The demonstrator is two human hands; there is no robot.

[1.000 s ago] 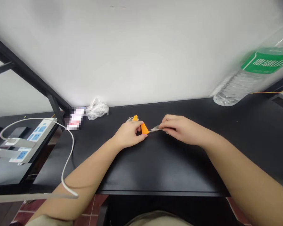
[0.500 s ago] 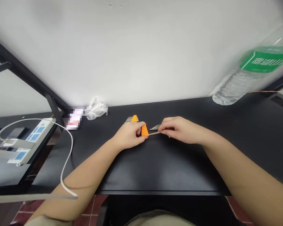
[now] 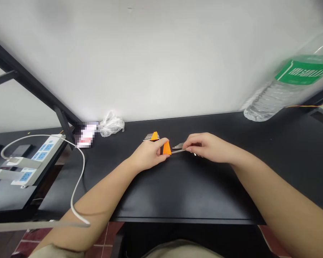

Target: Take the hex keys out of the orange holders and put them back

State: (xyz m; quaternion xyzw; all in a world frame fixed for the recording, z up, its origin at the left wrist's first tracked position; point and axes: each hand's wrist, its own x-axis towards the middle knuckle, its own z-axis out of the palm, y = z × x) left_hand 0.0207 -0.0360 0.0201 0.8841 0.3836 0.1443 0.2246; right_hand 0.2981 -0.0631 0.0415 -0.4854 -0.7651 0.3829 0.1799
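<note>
My left hand [image 3: 150, 154] is closed around an orange holder [image 3: 167, 148], thumb on top and fingers partly hidden. A row of thin silver ends [image 3: 148, 137] sticks out past the holder's far left side. My right hand [image 3: 201, 146] pinches a thin metal rod [image 3: 179, 151] that looks like a hex key. Its left end meets the orange holder's lower right edge; whether it is inside a slot, I cannot tell. A short shiny piece shows just below my right fingers. Several more thin metal rods [image 3: 178, 146] are just behind it, partly covered by my right hand.
A crumpled clear plastic bag [image 3: 112, 124] and a blurred-out item [image 3: 86, 135] lie at the back left. A large water bottle [image 3: 285, 82] with a green label stands at the back right. A white power strip [image 3: 39, 161] is on the left, its cable [image 3: 82, 168] looping over my left forearm.
The view has shifted slightly. Both hands stay almost in place, with the rod still between my right fingers and the orange holder.
</note>
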